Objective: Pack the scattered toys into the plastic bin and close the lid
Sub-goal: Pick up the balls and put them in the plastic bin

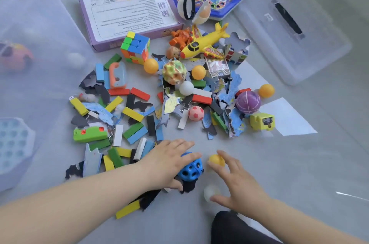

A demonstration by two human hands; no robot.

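Progress slight: few toys in plastic bin at nine o'clock, most heaped centre, lid off at two o'clock, left fingers gripping blue ball, right fingers spread by yellow ball.

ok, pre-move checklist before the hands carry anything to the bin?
1. Grip: left hand curls over the blue holed plastic ball: ok.
2. Grip: right hand only touches the small yellow ball with its fingertips: not ok.
3. Small white ball at the right thumb is not gripped: not ok.
4. Translucent plastic bin at left has no lid on it: ok.
5. Clear plastic lid with black handle lies apart at far right: ok.
6. Room left in the bin: cannot tell, its walls are cloudy.
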